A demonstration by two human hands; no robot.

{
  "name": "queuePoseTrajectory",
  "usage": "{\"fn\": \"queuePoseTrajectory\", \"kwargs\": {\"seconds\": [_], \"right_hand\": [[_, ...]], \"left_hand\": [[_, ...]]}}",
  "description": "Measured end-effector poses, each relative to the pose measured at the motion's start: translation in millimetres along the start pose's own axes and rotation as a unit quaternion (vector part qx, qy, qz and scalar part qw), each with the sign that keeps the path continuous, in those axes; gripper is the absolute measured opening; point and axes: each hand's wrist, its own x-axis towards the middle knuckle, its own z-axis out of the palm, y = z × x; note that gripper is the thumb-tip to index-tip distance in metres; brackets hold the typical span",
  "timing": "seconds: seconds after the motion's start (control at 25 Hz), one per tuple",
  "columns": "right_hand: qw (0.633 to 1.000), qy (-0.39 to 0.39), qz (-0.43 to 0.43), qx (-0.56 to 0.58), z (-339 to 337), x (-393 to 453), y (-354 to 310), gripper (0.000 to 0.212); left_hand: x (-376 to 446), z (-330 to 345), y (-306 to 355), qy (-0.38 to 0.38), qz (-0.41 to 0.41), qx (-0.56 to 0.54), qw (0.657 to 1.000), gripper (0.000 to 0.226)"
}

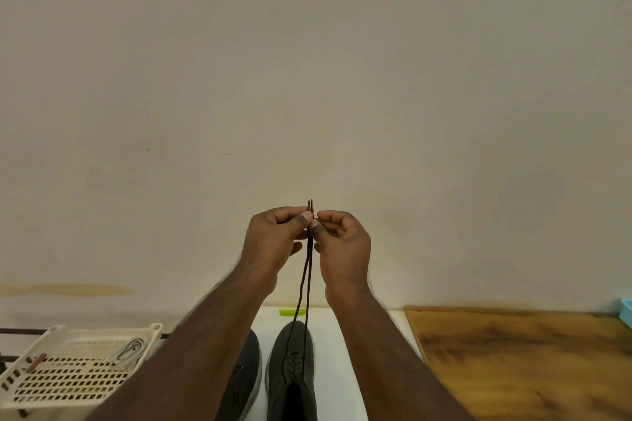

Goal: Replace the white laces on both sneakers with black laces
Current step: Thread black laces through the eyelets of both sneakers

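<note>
Both hands were raised at the centre of the view, holding the two ends of a black lace (307,284) side by side. The left hand (273,239) pinched them between thumb and curled forefinger. The right hand (343,241), fingers curled, pinched the same pair just beside it. The two stiff tips stood up at twelve o'clock above the fingers, nearly level. From the pinch the two strands ran down toward six o'clock into the eyelets of the right sneaker (291,366), which already looked laced in black.

The step appeared to be evening the ends. To do it well, the tips should be matched while both strands are kept taut and straight up from the shoe. Any slack should then be worked back through the eyelets row by row, so that neither side ends up longer. A sharp tug could pucker the tongue or lift the shoe.

The left sneaker (244,376) lay touching or just beside it at nine o'clock, half hidden by the forearm, so its lacing could not be judged.

Both shoes stood on a white tabletop (337,369). A wooden board (519,359) lay at three o'clock. A cream slotted basket (51,383) at eight o'clock held what looked like a coiled white lace (128,350). A small green object (290,312) lay near the far edge, and a plain beige wall (307,61) filled the rest.
</note>
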Motion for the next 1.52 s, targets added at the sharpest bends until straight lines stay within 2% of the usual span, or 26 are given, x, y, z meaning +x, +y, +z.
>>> {"fn": "queuePoseTrajectory", "kwargs": {"seconds": [0.4,0.6,0.68,0.76,0.84,0.92,1.04,1.12,1.16,1.24,1.36,1.44,1.52], "right_hand": [[0.998,-0.034,-0.042,-0.015,-4.6,4.7,-5.0,0.019],[0.998,-0.033,-0.049,-0.023,-3.7,3.5,-5.1,0.015],[0.996,-0.06,-0.048,-0.04,-6.2,1.1,-4.6,0.013],[0.985,-0.127,-0.025,-0.115,-9.7,-5.0,3.0,0.018],[0.953,-0.21,0.035,-0.214,-13.3,-18.5,21.2,0.025],[0.919,-0.269,0.11,-0.267,-18.9,-35.8,46.5,0.028],[0.885,-0.304,0.169,-0.309,-29.7,-59.7,85.5,0.027],[0.894,-0.279,0.187,-0.298,-33.6,-66.6,99.7,0.028],[0.905,-0.257,0.197,-0.276,-34.2,-66.3,102.1,0.029],[0.919,-0.229,0.2,-0.252,-33.1,-60.5,105.3,0.03],[0.92,-0.229,0.181,-0.263,-31.4,-52.6,114.8,0.029],[0.918,-0.233,0.201,-0.25,-30.5,-49.9,124.0,0.026],[0.915,-0.242,0.228,-0.229,-32.0,-50.9,134.9,0.022]], "left_hand": [[5.2,4.8,12.8,-0.013,0.012,0.01,1.0,0.01],[5.8,4.5,13.0,-0.016,0.012,0.015,1.0,0.01],[7.0,5.0,12.5,-0.002,0.012,0.025,1.0,0.01],[8.8,4.9,10.5,0.015,0.001,0.005,1.0,0.008],[11.1,3.3,7.8,0.033,-0.02,-0.031,0.999,0.005],[12.9,0.3,3.9,0.042,-0.038,-0.073,0.996,0.006],[14.9,-7.4,-5.9,0.041,-0.055,-0.151,0.986,0.01],[15.7,-17.1,-22.6,0.037,-0.062,-0.181,0.981,0.015],[13.4,-21.7,-38.3,0.035,-0.072,-0.162,0.984,0.019],[-1.5,-28.7,-85.8,0.026,-0.112,-0.042,0.992,0.024],[-44.7,-32.0,-166.3,-0.056,-0.167,0.108,0.978,0.022],[-64.1,-32.0,-202.8,-0.111,-0.162,0.163,0.967,0.023],[-68.4,-31.2,-217.7,-0.129,-0.157,0.203,0.958,0.022]]}}
